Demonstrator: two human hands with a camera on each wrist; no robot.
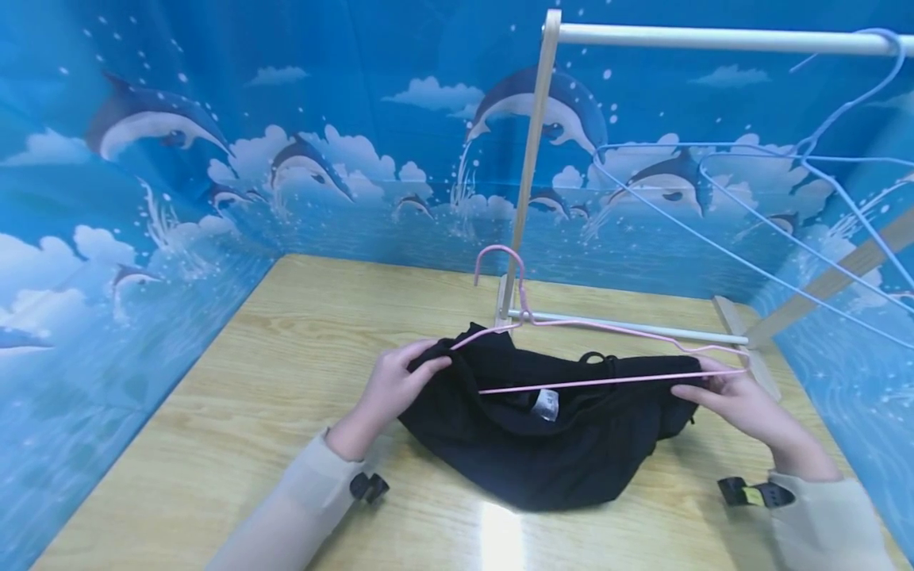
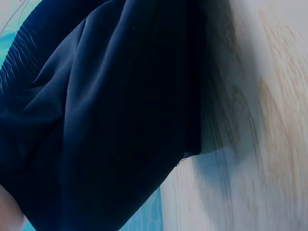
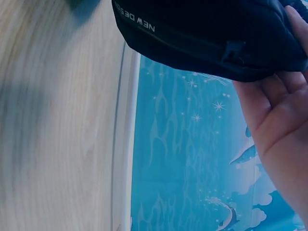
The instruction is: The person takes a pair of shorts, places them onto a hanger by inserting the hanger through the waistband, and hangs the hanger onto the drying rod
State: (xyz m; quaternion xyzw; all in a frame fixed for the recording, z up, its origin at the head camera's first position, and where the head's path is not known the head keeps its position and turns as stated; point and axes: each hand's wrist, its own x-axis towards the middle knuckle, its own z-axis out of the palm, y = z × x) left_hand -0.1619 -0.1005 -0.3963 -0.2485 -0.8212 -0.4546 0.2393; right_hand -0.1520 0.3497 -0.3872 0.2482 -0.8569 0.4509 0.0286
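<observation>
A pair of black shorts [image 1: 543,468] with a gathered elastic waistband [image 2: 21,57] is held just over the wooden table. My left hand [image 1: 389,388] grips the left end of the waistband, thumb on top. At the right end, my right hand [image 1: 739,404] pinches the waistband, the thumb showing on the near side. A pink hanger [image 1: 607,323] lies across the waist opening, its left end inside the cloth and its right end past my right fingers. Inside the waist a white label [image 1: 546,404] shows. White lettering [image 3: 139,24] runs along the cloth in the right wrist view.
Behind the shorts stands a rack with wooden legs [image 1: 531,159] and a white top rail [image 1: 714,38]. Blue hangers [image 1: 821,147] hang from its right part. The wooden table [image 1: 236,381] meets a dolphin-print curtain [image 1: 321,214] at the back and sides.
</observation>
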